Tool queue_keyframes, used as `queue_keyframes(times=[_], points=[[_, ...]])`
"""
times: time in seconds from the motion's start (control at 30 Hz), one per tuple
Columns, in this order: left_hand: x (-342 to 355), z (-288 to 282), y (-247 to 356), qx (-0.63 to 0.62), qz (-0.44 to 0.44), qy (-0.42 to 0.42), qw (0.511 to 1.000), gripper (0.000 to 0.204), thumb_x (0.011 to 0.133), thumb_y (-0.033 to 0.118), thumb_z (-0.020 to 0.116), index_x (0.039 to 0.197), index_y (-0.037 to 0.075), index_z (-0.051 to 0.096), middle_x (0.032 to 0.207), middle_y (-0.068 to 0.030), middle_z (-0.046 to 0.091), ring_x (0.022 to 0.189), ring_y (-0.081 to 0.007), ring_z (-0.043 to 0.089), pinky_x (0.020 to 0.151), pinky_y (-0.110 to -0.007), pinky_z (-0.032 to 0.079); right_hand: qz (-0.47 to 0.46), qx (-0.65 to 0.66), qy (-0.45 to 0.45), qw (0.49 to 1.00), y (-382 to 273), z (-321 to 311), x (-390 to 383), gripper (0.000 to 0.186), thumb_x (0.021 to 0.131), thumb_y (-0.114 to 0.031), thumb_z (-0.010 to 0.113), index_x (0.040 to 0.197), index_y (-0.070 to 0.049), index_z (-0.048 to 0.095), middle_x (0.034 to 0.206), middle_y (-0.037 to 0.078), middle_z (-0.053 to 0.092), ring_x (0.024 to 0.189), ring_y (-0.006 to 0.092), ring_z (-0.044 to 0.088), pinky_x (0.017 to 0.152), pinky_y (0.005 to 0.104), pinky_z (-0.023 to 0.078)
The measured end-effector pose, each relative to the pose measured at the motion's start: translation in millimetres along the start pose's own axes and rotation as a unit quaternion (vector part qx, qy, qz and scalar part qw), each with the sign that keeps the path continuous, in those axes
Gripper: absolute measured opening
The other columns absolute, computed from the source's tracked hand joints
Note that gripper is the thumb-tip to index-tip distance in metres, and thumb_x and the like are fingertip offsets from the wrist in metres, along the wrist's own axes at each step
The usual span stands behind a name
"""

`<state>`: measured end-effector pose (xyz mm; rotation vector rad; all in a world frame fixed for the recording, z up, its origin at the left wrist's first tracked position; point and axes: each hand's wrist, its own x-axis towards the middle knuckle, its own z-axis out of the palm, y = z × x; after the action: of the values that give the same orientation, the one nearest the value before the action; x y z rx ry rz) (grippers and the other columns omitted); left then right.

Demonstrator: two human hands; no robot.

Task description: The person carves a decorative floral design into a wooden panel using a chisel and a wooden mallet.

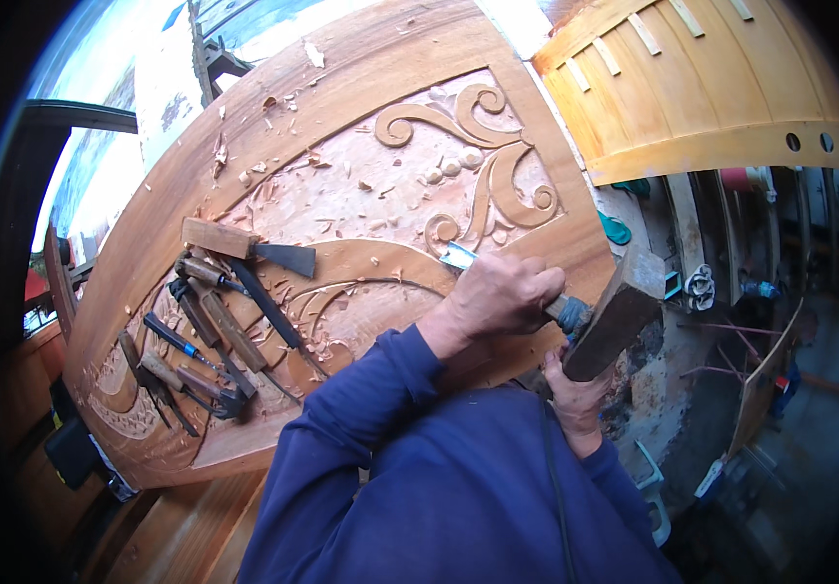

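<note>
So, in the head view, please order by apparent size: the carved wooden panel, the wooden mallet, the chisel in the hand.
1. carved wooden panel
2. wooden mallet, although it is nearer the camera
3. chisel, mostly hidden by the left hand

Your left hand [497,295] gripped a chisel [461,257], its blade set on the carved wooden panel [410,165] near its right edge. Your right hand [575,394] held a wooden mallet [616,311] against the chisel's handle. More chisels [210,331] lay toward the panel's left edge among shavings [273,175].
</note>
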<state>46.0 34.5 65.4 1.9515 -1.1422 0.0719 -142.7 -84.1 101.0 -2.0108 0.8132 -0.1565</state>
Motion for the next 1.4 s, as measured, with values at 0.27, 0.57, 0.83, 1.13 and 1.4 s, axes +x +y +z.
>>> queue_keyframes(times=[0.27,0.57,0.83,1.13,1.4], points=[[-6.7,-6.5,-1.0,-0.036,0.022,-0.013,0.999,0.018,0.074,0.02,0.072,0.077,0.014,0.055,0.063,-0.0071,0.055,0.052,-0.0268,0.061,0.045,-0.043,0.046,-0.124,0.113,0.028,0.985,11.4,-4.4,-2.1,0.052,0.081,-0.003,0.077,0.125,0.001,0.052,0.109,0.011,0.064,0.095,0.0213,0.065,0.092,0.0375,0.052],[-17.9,-16.0,-6.4,-0.067,0.05,-0.076,0.994,0.015,0.074,0.02,0.075,0.079,0.018,0.061,0.064,-0.0023,0.056,0.051,-0.0232,0.06,0.043,-0.04,0.045,-0.383,-0.209,-0.003,0.9,18.7,-19.1,10.8,0.067,0.081,-0.015,0.081,0.135,-0.001,0.043,0.097,0.013,0.062,0.08,0.0274,0.064,0.074,0.0407,0.054],[-22.1,-24.6,-10.8,-0.07,0.076,-0.118,0.988,0.016,0.071,0.018,0.073,0.08,0.017,0.059,0.065,-0.0028,0.056,0.052,-0.0244,0.061,0.045,-0.041,0.045,-0.386,-0.042,0.069,0.919,17.0,-8.6,4.7,0.074,0.077,-0.013,0.088,0.135,-0.003,0.043,0.103,0.016,0.063,0.085,0.0274,0.065,0.077,0.0421,0.057],[-27.3,-29.6,-14.7,-0.093,0.113,-0.156,0.977,0.019,0.077,0.023,0.075,0.078,0.016,0.057,0.066,-0.0035,0.055,0.055,-0.0249,0.062,0.046,-0.041,0.046,-0.44,-0.102,0.058,0.89,27.8,-10.2,4.0,0.067,0.082,-0.026,0.086,0.131,-0.006,0.045,0.105,0.018,0.064,0.089,0.0372,0.068,0.079,0.0476,0.058],[-30.1,-36.6,-24.0,-0.14,0.157,-0.184,0.96,0.026,0.086,0.029,0.075,0.077,0.015,0.055,0.066,-0.0044,0.055,0.057,-0.0263,0.063,0.049,-0.042,0.048,-0.479,-0.072,0.04,0.874,7.3,-7.6,1.5,0.065,0.078,-0.012,0.089,0.127,-0.008,0.047,0.101,0.015,0.065,0.087,0.0338,0.069,0.077,0.0454,0.06]])
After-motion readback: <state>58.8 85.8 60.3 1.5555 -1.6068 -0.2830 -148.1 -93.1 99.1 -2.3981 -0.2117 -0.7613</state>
